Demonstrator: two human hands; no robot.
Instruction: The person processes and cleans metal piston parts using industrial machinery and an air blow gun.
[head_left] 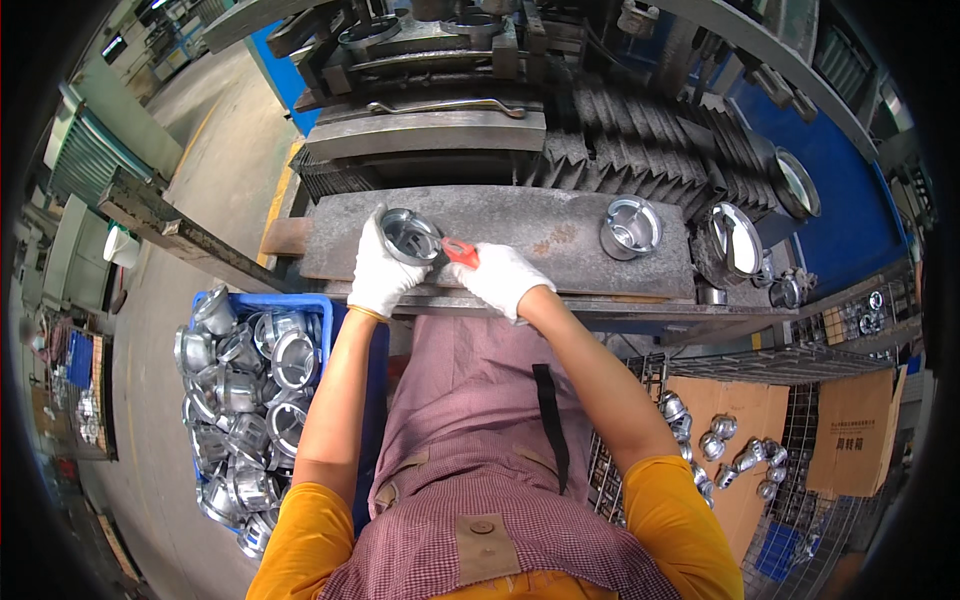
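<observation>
My left hand (pixel 384 272), in a white glove, grips a round, cup-shaped metal casting (pixel 408 232) by its left and near side at the bench's left part. The casting's open mouth faces up. My right hand (pixel 500 279), also gloved in white, is closed around a small hand tool with a red handle (pixel 459 251). The tool's front end meets the casting's right rim; its exact kind is hidden. A second metal casting (pixel 632 228), similar in shape, stands on the grey metal bench plate (pixel 520 235) to the right, apart from both hands.
A wrench (pixel 446 108) lies on the machine's ledge beyond the bench. At lower left, a blue crate (pixel 326 318) is heaped with castings. A wire cage (pixel 800 367) lined with cardboard (pixel 745 400) holds more at lower right. Round metal containers (pixel 733 242) stand at the bench's right end.
</observation>
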